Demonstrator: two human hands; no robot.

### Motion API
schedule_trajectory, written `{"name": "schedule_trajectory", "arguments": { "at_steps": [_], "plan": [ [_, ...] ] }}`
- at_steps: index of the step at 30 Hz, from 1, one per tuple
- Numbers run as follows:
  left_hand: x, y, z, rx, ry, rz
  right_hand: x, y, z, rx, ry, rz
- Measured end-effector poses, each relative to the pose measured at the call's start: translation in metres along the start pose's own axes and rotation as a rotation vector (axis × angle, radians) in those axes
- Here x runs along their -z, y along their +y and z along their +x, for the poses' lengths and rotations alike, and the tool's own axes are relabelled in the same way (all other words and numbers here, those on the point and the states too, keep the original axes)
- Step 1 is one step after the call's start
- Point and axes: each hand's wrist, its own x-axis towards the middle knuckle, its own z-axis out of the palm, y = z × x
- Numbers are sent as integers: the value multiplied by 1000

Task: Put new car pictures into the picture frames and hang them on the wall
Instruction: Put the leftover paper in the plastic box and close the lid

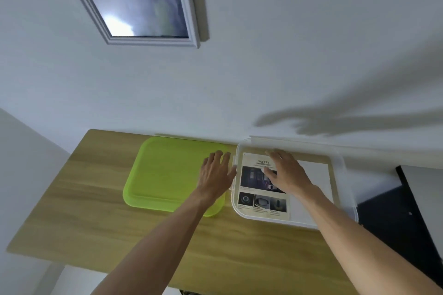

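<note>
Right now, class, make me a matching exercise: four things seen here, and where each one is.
Things:
1. frame
2. green lid
3. car page
4. left hand

Places:
A. over the green lid's right end
B. inside the clear box
C. hanging on the wall
D. flat on the table, left of the box

Pairs: 1-C, 2-D, 3-B, 4-A

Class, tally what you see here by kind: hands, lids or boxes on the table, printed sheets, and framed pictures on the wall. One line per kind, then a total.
Hands: 2, the left hand and the right hand
Green lid: 1
Clear box: 1
Printed sheet: 1
Framed picture: 1
Total: 6
</note>
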Motion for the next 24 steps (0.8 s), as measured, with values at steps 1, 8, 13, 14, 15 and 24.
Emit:
{"name": "schedule_trajectory", "arguments": {
  "at_steps": [1, 8, 13, 14, 15, 24],
  "plan": [
    [7, -17, -1, 37, -12, 4, -2, -16, 5, 25, 31, 16],
    [35, -146, -16, 303, -84, 19, -34, -132, 41, 109, 5, 113],
    [41, -216, -26, 432, -189, 17, -76, -180, 56, -92, -144, 101],
    [41, -226, -27, 455, -215, 12, -83, -185, 57, -178, -167, 98],
    [40, -235, -28, 477, -240, 5, -89, -187, 58, -262, -188, 92],
    [17, -278, -29, 695, -370, -237, -125, -194, 62, -610, -286, 152]
  ]
}}
